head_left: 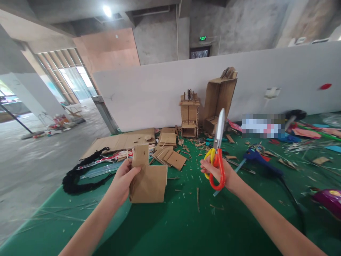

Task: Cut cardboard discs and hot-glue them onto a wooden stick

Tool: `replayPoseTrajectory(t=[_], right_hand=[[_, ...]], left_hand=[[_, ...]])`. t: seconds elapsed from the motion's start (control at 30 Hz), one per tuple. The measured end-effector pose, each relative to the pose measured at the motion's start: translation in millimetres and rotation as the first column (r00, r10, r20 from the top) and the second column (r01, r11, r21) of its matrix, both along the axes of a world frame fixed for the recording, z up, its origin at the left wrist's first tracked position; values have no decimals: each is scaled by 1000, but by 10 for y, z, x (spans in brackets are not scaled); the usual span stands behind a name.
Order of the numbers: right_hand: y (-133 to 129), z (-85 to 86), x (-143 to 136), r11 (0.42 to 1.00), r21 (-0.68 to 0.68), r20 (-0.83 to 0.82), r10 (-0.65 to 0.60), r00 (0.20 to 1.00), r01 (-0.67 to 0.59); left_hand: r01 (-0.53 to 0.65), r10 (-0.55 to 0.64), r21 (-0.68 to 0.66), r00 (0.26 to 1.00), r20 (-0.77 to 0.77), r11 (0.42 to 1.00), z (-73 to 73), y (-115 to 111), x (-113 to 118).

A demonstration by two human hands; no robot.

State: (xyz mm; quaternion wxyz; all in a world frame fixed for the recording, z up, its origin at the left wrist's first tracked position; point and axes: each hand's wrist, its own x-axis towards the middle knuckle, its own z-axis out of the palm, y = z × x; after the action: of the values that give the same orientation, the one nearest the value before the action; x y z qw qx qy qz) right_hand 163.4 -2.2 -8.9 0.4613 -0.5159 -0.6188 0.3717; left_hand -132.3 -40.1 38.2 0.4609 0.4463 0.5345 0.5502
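Note:
An L-shaped piece of cardboard (pixel 150 181) is upright in my left hand (pixel 124 179), the thumb across its front face and the fingers behind its left edge. My right hand (pixel 217 172) grips scissors (pixel 218 133) with one yellow and one red-orange handle; their blades point up and look closed together. The scissors are to the right of the cardboard, apart from it. Flat cardboard squares (pixel 173 159) lie in a loose pile behind the held piece. Farther back stand a small cardboard structure (pixel 189 115) and a taller open cardboard box (pixel 221 96).
Cardboard scraps and sticks litter the green table (pixel 183 227). A black fuzzy bundle (pixel 71 181) and a large cardboard sheet (pixel 119 140) lie left. A blue glue gun (pixel 259 160) with a dark cord and a purple object (pixel 329 199) are right. A white partition (pixel 149 96) stands behind.

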Motion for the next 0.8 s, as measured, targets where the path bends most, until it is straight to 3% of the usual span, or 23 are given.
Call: replayPoseTrajectory(t=[0.13, 0.27, 0.4, 0.63, 0.8], right_hand=[[-109, 40, -35, 991, -9, -24, 135, 991, -136], [-282, 200, -88, 965, 69, 111, 244, 963, -253], [-381, 279, -151, 941, 52, 214, 318, 924, -336], [-362, 204, -164, 941, 111, 294, 276, 915, -320], [-355, 240, -162, 940, 109, 288, 283, 915, -325]], left_hand=[[-7, 2, 79, 997, 71, 997, 27, 0, 3], [-78, 66, 104, 992, 110, 992, -3, 10, 14], [-184, 168, 94, 972, 162, 978, -50, 23, 11], [-143, 118, 156, 980, 159, 977, 39, 1, -17], [-126, 104, 198, 987, 121, 972, 76, -28, -21]])
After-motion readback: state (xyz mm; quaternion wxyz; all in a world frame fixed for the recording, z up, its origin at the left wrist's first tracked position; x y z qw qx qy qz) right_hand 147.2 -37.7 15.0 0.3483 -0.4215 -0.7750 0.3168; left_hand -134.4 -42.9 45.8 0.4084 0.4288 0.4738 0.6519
